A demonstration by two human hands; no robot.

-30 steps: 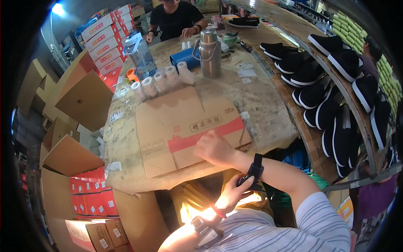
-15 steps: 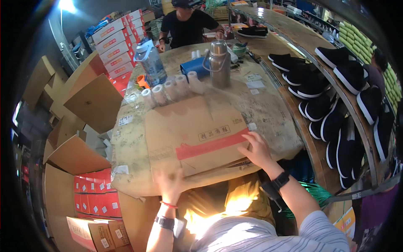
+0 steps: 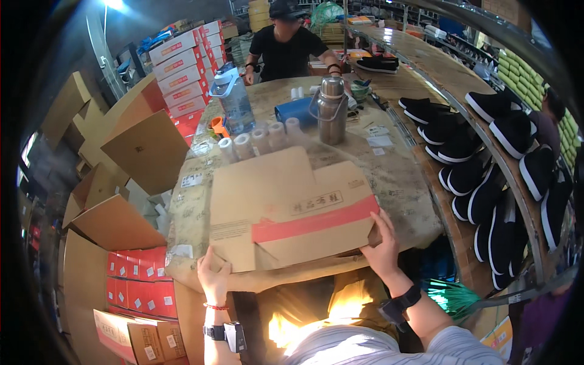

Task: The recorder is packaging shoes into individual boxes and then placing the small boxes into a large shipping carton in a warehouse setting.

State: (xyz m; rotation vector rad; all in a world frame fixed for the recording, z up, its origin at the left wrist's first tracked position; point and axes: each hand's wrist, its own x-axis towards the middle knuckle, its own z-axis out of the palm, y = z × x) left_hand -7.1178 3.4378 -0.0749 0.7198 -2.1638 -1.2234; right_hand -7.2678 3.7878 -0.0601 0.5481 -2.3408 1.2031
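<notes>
While the left hand (image 3: 214,274) pinches the near left corner of a flattened carton (image 3: 274,201), the right hand (image 3: 383,246) grasps its right edge near the end of the red stripe, so the grip on both sides is closed on cardboard. The carton lies over the near part of the paper-covered table (image 3: 413,216), its front edge toward the person. Just beyond it stand 5 white rolls (image 3: 260,141) in a row, with an orange tape dispenser (image 3: 219,126), a clear jug (image 3: 236,106) and a steel flask (image 3: 332,118) behind them; a blue cylinder (image 3: 298,112) lies beside the flask. Across the table is 1 co-worker (image 3: 286,52) in black. To the right, black shoes (image 3: 457,152) with white soles fill 2 shelf levels; to the left, below the table's edge, a large box (image 3: 85,286) holds red boxes (image 3: 140,296).
</notes>
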